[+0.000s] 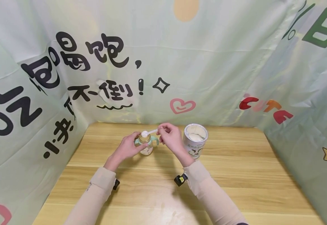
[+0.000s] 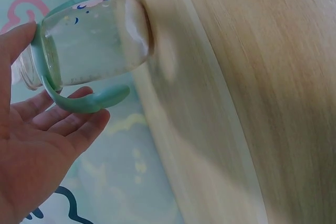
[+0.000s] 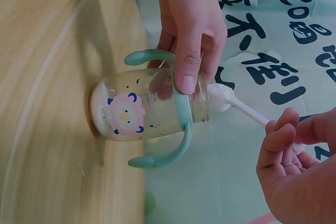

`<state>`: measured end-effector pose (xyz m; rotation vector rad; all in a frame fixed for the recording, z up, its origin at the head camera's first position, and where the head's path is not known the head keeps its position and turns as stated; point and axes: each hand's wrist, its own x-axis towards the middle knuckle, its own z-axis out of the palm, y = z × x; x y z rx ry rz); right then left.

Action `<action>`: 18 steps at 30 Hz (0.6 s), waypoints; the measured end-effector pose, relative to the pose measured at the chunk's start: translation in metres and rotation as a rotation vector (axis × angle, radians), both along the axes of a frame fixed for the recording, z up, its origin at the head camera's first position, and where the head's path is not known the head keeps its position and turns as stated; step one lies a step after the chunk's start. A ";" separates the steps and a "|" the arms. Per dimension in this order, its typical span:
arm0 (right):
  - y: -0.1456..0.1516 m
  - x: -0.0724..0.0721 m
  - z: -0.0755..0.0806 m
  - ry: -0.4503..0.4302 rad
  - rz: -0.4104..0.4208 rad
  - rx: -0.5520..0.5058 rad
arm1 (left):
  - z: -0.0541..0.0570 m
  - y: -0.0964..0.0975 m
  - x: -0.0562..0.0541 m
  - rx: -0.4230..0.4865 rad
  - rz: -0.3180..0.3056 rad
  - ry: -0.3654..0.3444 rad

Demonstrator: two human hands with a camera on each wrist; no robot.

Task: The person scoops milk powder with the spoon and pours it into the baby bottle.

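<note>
A clear baby bottle point(image 1: 146, 152) with a mint-green two-handled ring stands on the table, its mouth uncovered. My left hand point(image 1: 128, 146) grips it around the neck, thumb on one side and fingers on the other. In the right wrist view, a pink cartoon animal marks the bottle's point(image 3: 131, 108) side, and white powder lies at the bottom. My right hand point(image 1: 170, 137) pinches the handle of a white scoop point(image 3: 249, 112). The scoop's bowl, heaped with white powder, is right at the bottle's mouth. Only the bottle point(image 2: 89, 43) and left hand point(image 2: 44, 140) show in the left wrist view.
Just right of my right hand stands an open milk powder can point(image 1: 187, 143) with pale powder point(image 1: 196, 137) inside. Printed fabric walls point(image 1: 222, 78) enclose the wooden table point(image 1: 152, 190) at the back and both sides. Small black cameras point(image 1: 180, 179) sit at the wrists.
</note>
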<state>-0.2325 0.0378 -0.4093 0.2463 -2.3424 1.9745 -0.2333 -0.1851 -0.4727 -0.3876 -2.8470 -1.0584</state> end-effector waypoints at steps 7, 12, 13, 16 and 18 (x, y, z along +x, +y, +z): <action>0.000 0.002 -0.002 -0.003 -0.005 0.027 | -0.001 0.001 -0.002 0.007 0.004 -0.001; 0.000 0.001 -0.005 -0.001 -0.011 0.020 | -0.001 0.000 -0.001 0.015 0.000 -0.008; 0.000 0.001 -0.006 0.000 -0.012 0.019 | -0.001 0.000 -0.001 0.017 0.000 -0.011; 0.000 0.000 -0.008 0.002 -0.014 0.016 | -0.001 0.000 -0.002 0.018 0.000 -0.016; 0.000 -0.001 -0.008 0.000 -0.015 0.018 | -0.001 0.000 -0.002 0.019 0.000 -0.017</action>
